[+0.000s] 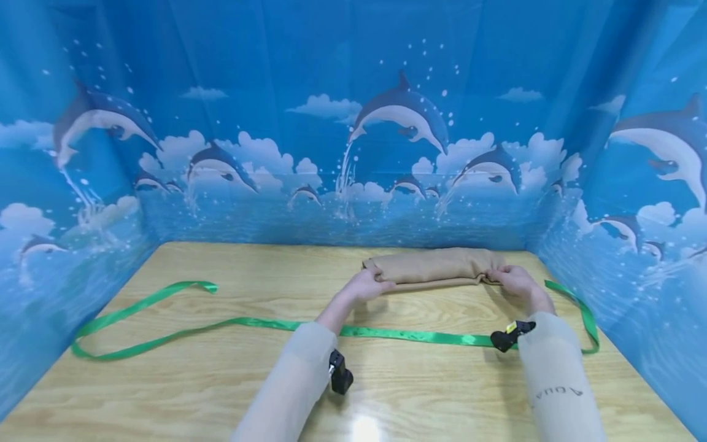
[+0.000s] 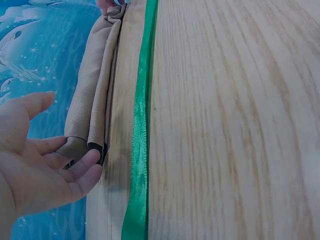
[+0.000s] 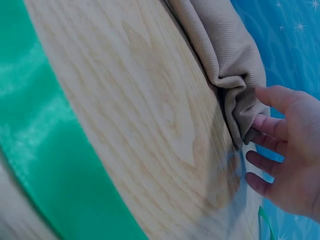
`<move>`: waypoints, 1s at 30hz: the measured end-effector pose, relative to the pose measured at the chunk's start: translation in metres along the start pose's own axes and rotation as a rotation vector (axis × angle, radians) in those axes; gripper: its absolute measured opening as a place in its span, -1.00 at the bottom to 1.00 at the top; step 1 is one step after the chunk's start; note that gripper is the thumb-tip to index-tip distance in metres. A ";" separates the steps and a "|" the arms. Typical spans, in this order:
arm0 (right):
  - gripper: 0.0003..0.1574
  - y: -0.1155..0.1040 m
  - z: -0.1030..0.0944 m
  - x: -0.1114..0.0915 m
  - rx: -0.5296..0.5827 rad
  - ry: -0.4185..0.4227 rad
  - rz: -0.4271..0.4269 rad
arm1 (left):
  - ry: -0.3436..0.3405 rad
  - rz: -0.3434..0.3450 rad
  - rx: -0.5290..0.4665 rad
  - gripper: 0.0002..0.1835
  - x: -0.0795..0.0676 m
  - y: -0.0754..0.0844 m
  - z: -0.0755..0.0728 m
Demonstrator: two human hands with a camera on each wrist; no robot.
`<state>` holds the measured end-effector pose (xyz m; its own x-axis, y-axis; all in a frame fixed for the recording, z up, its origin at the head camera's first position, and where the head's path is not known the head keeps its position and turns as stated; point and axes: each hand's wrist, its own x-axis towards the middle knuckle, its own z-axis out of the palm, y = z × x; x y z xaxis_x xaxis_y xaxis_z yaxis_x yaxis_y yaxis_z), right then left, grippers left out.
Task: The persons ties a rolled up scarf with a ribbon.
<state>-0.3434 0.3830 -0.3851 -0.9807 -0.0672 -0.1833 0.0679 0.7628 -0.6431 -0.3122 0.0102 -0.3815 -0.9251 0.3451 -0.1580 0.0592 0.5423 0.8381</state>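
A tan ribbed cloth [image 1: 431, 266], rolled into a long bundle, lies across the far side of the table. My left hand [image 1: 367, 286] is at its left end. In the left wrist view, the fingers [image 2: 82, 172] of that hand touch the end of the roll, while the thumb stands away from the cloth. At the right end, my right hand [image 1: 516, 281] pinches the bunched cloth between thumb and index finger. Its other fingers [image 3: 260, 162] are loosely bent beside the cloth. The underside of the roll is hidden.
A long green ribbon [image 1: 409, 334] runs across the wooden table [image 1: 232, 393] in front of the roll, passing under both forearms. Its ends curve back at the left and right. Blue dolphin-printed curtains [image 1: 265, 209] enclose the table at the back and sides.
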 end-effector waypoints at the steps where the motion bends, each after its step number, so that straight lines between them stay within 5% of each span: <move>1: -0.55 0.001 0.000 0.001 -0.001 0.014 -0.001 | -0.002 -0.003 -0.015 -0.30 0.000 0.000 0.000; 9: -0.60 0.002 -0.001 0.002 -0.037 0.122 -0.004 | 0.028 -0.010 -0.081 -0.34 -0.002 0.003 -0.002; 15: -0.84 -0.006 -0.003 -0.004 -0.134 0.149 -0.084 | 0.151 -0.007 -0.088 -0.50 -0.001 0.004 -0.004; 23: -0.42 -0.008 -0.001 -0.007 -0.234 0.079 -0.155 | 0.317 -0.062 -0.081 -0.75 0.001 0.004 -0.002; 30: -0.10 -0.008 -0.002 -0.007 -0.268 -0.004 -0.162 | 0.216 -0.034 -0.030 -0.54 0.001 0.006 0.001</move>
<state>-0.3377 0.3784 -0.3771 -0.9742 -0.2039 -0.0972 -0.1405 0.8841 -0.4458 -0.3126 0.0145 -0.3776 -0.9854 0.1534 -0.0738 0.0183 0.5268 0.8498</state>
